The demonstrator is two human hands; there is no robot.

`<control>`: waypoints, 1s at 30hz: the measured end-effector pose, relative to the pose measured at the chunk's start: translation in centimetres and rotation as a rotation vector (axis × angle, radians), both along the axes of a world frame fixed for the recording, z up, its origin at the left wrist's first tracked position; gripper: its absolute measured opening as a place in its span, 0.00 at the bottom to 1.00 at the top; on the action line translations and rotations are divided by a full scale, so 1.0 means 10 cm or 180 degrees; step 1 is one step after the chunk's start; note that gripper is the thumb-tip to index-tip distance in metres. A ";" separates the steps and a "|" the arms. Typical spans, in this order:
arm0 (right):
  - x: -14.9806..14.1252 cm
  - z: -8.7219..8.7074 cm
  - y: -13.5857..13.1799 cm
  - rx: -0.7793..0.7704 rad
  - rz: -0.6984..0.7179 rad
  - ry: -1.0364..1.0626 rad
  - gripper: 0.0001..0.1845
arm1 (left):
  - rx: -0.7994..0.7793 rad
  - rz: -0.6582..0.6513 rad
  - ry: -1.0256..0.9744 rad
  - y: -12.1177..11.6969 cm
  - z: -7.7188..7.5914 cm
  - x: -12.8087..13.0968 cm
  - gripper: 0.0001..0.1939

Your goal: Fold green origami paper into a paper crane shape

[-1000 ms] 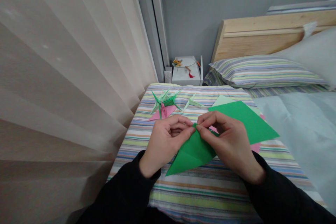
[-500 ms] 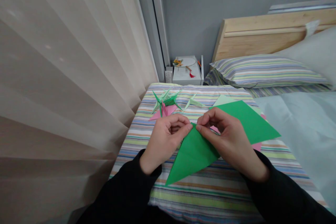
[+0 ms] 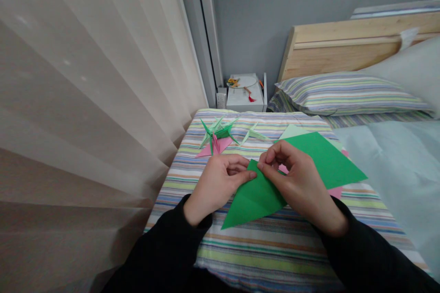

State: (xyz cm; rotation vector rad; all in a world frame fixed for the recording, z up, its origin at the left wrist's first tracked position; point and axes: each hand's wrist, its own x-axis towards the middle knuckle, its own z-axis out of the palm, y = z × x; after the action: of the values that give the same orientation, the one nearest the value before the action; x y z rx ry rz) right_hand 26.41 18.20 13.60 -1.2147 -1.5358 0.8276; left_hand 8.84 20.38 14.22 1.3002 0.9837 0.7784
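- Left hand (image 3: pixel 220 183): fingers loosely curled, thumb tip against the left edge of the folded green paper (image 3: pixel 256 201); cannot tell if it is gripping.
- Right hand (image 3: pixel 295 178): closed in a pinch, thumb and forefinger on the upper point of the same paper.
- Folded green paper: held just above the striped quilt (image 3: pixel 261 256) on the bed, between both hands, with its long point aimed down and left. Crease lines show on its face.
- Large green sheet (image 3: pixel 326 158): runs out from under the right hand toward the right. Cannot tell if it is part of the folded paper.
- Pale green sheet (image 3: pixel 295 131) and pink sheet (image 3: pixel 335 191): lie partly under the large green sheet.
- Origami cranes (image 3: pixel 218 130): a green cluster just ahead of the left hand, resting on a piece of pink paper (image 3: pixel 213 149).
- Pale green crane (image 3: pixel 252 133): lies just right of the cluster.
- Black sleeves (image 3: pixel 161 247) cover both forearms.
- Curtain (image 3: pixel 85 100): pleated, hanging along the left of the bed.
- Striped pillow (image 3: pixel 350 91): lies against the wooden headboard (image 3: pixel 343 41).
- Pale blue sheet (image 3: pixel 395 169): spreads along the right of the quilt.
- White bedside box (image 3: pixel 242 98): stands beyond the bed's far end, beside a wall socket (image 3: pixel 221 100).
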 end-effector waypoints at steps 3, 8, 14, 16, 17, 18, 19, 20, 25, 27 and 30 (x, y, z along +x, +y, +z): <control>0.01 -0.02 0.01 -0.0045 0.0038 -0.0166 0.07 | -0.0002 -0.0072 0.0178 0.00 0.01 -0.01 0.09; 0.02 -0.06 0.02 -0.0174 0.0362 -0.0489 0.08 | 0.0337 -0.0226 0.0557 0.03 -0.03 -0.03 0.03; 0.00 -0.08 0.01 -0.0314 0.0523 -0.1067 0.09 | 0.0946 -0.0358 0.1040 0.07 -0.12 -0.06 0.07; 0.00 -0.10 0.02 -0.0332 0.0538 -0.1300 0.09 | 0.1147 -0.0416 0.1312 0.06 -0.13 -0.06 0.09; -0.01 -0.11 0.02 -0.0328 0.0550 -0.1404 0.09 | 0.1243 -0.0429 0.1441 0.05 -0.13 -0.06 0.10; -0.01 -0.12 0.03 -0.0318 0.0568 -0.1487 0.09 | 0.1330 -0.0436 0.1560 0.05 -0.14 -0.06 0.11; -0.01 -0.14 0.03 -0.0297 0.0586 -0.1553 0.08 | 0.1415 -0.0439 0.1671 0.04 -0.14 -0.06 0.11; -0.02 -0.15 0.03 -0.0266 0.0596 -0.1612 0.08 | 0.1497 -0.0440 0.1776 0.04 -0.14 -0.06 0.10; -0.03 -0.23 0.06 -0.0072 0.0555 -0.2000 0.08 | 0.1783 -0.0417 0.2137 0.07 -0.19 -0.03 0.08; -0.04 -0.25 0.07 0.0012 0.0508 -0.2254 0.07 | 0.1877 -0.0384 0.2223 0.08 -0.22 -0.02 0.08; -0.05 -0.26 0.09 0.0132 0.0450 -0.2572 0.07 | 0.1958 -0.0370 0.2313 0.10 -0.25 -0.01 0.08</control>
State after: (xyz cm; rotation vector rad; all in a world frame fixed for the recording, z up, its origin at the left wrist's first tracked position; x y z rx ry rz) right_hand 25.92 19.12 11.02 -1.5167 -2.2857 0.3847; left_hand 8.71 21.36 11.72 2.2497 1.2622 0.5295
